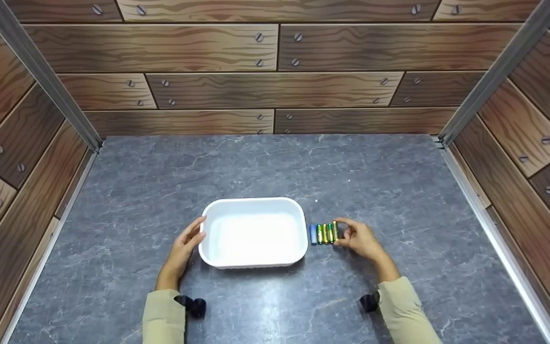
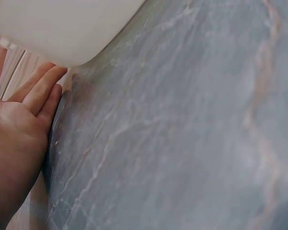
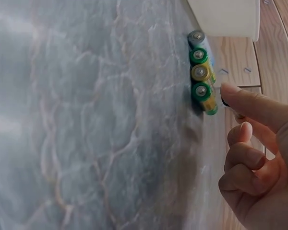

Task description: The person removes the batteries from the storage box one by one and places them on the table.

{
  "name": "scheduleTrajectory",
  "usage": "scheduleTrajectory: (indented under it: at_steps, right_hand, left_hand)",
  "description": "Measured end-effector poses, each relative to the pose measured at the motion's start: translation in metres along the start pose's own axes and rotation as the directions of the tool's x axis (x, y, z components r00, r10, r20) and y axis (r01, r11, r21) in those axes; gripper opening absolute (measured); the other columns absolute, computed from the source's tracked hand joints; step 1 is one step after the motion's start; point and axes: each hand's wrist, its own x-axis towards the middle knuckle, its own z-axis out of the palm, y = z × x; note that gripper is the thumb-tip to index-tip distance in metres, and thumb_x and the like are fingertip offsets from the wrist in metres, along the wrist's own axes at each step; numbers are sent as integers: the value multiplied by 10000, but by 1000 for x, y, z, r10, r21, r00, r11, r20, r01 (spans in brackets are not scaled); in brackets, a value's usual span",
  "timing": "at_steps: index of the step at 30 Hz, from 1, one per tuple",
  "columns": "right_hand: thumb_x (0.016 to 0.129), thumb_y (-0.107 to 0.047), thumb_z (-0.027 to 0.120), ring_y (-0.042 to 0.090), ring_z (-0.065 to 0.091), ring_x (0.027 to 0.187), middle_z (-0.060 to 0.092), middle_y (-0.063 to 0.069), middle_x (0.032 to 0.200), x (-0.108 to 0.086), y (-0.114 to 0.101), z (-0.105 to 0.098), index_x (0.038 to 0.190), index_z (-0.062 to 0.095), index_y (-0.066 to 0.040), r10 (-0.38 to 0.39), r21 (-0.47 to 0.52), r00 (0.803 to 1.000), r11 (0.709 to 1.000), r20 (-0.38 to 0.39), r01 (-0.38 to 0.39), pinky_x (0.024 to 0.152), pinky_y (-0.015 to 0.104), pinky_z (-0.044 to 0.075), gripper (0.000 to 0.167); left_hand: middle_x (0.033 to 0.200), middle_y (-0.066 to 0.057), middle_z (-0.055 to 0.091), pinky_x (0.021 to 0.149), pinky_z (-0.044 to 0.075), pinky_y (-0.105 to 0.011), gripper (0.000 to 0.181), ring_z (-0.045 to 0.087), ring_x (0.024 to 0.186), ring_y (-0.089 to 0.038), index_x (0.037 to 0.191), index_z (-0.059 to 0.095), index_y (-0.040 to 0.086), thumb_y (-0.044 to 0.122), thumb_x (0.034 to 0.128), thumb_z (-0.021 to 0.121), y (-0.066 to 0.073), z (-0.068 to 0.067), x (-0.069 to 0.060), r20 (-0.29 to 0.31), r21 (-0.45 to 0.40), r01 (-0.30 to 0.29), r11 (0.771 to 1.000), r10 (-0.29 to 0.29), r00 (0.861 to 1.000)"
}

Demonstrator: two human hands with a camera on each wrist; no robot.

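Observation:
A white rectangular tub [image 1: 254, 265] stands on the table. My left hand [image 1: 186, 248] is at its left side, fingertips at the wall. The left wrist view shows this hand [image 2: 19, 127] with fingers fairly straight beside the tub's outside [image 2: 69, 28]. My right hand [image 1: 360, 239] pinches a gold battery [image 1: 335, 231] by its ends, between thumb and a finger. Only a small part of it shows by the thumb in the right wrist view. Left of it, a blue battery [image 1: 313, 234] and several green-and-gold batteries [image 3: 200, 73] lie side by side, near the tub's right wall.
The grey marbled tabletop [image 1: 275, 167] runs back to a wood-patterned wall [image 1: 275, 91]. Similar panels with metal edge strips [image 1: 509, 248] flank both sides. A black wrist device [image 1: 197, 308] is on each forearm.

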Motion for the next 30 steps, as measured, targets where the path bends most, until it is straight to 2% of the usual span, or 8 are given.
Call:
scheduleTrajectory:
  at_steps: [5,12,18,24,27,29,30]
  right_hand:
    - [714,23,771,27,413,516,475,-28,610,2,5,1,1274,547,68,29,2,1000,1000,3,-29,474,165,384,605]
    - [733,7,774,37,394,495,448,-53,601,6,10,5,1293,537,76,78,7,997,997,10,-78,470,179,359,612]
    - [729,21,765,53,404,529,453,-47,618,7,13,7,1287,533,93,98,15,995,995,18,-98,488,180,355,608]
    - [732,-10,778,52,411,546,456,-53,628,8,12,4,1319,511,81,117,9,992,993,37,-118,498,176,361,651]
    - [753,-54,784,41,406,539,463,-55,631,8,5,0,1330,495,86,109,-14,994,994,29,-109,504,173,357,660]
    - [784,-108,777,47,410,551,480,-39,641,9,-7,-3,1321,502,89,95,-40,995,995,-1,-95,517,177,359,635]
    - [801,-144,769,55,417,564,495,-24,652,10,-15,-5,1311,516,83,84,-62,996,994,-29,-85,527,181,362,614]
  left_hand:
    - [1509,-156,438,1069,342,-230,494,399,1395,-217,1458,426,103,157,980,537,0,0,0,-9,10,7,1000,-7,1000]
    - [1517,-169,421,1048,351,-195,500,397,1401,-237,1463,412,87,156,983,532,1,0,1,-7,16,-11,1000,11,1000]
    - [1524,-170,410,991,371,-110,502,451,1281,-20,1464,411,85,169,984,534,0,0,1,-2,13,-22,1000,22,1000]
    - [1528,-157,407,986,366,-95,504,466,1226,68,1467,408,97,198,988,527,-1,3,0,-16,-4,-47,999,47,999]
    - [1519,-171,416,1008,392,-117,495,498,1241,35,1464,406,67,164,992,518,4,6,0,-58,-5,-104,995,103,993]
    - [1514,-189,415,1081,404,-206,477,494,1320,-78,1441,433,39,118,981,530,14,11,1,-108,31,-171,985,173,979]
    - [1508,-201,419,1117,394,-274,466,473,1358,-158,1422,458,29,103,971,546,21,15,1,-129,84,-216,973,226,966]
